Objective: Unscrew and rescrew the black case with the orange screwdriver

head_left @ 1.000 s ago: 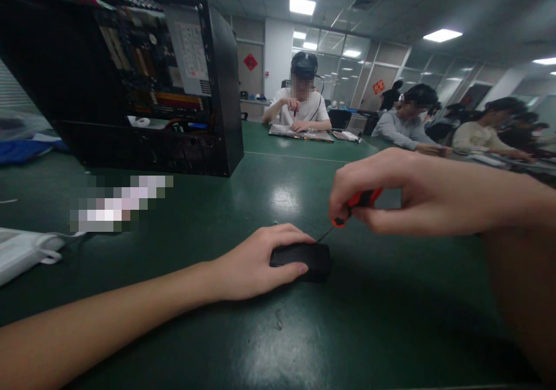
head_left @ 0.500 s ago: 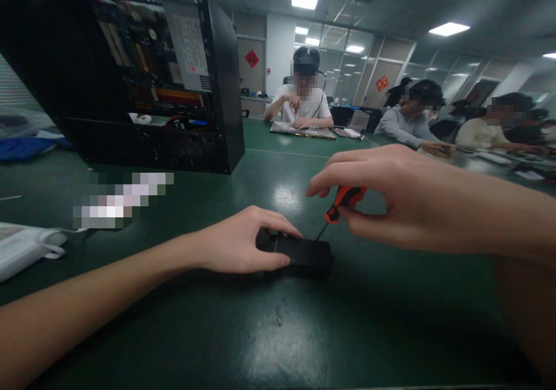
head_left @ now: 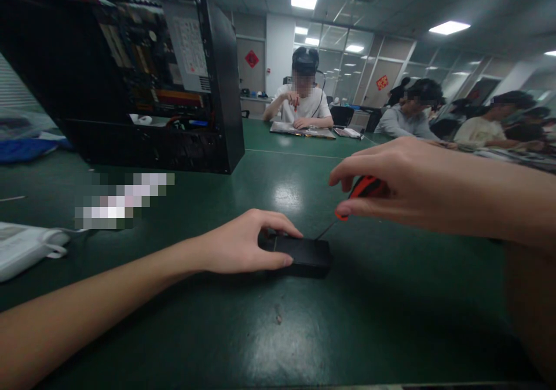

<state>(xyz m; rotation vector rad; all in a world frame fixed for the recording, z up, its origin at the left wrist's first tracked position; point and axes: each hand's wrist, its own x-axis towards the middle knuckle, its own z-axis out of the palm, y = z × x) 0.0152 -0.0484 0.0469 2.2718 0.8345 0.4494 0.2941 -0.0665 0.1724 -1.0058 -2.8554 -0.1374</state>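
My left hand (head_left: pixel 243 242) grips a small black rectangular box (head_left: pixel 309 255) on the green table, thumb on the near side and fingers on the far side. In my right hand (head_left: pixel 391 187) is a screwdriver (head_left: pixel 367 188) with an orange and black handle, held between thumb and fingers. Its thin shaft slants down to the left, and the tip meets the far top edge of the box. Whether the tip is inside a gap there, I cannot tell. The kind of box does not show.
An open black computer case (head_left: pixel 226 88) stands at the back left. A white power strip (head_left: pixel 30 245) and its cable lie at the left, by a blurred patch. Across the green table (head_left: pixel 278 349) a person (head_left: pixel 304 100) works over a flat panel; other people sit at the right.
My right hand has moved right, tilting the screwdriver lower toward the table while its tip stays at the box's far edge. My left hand and the box have hardly moved.
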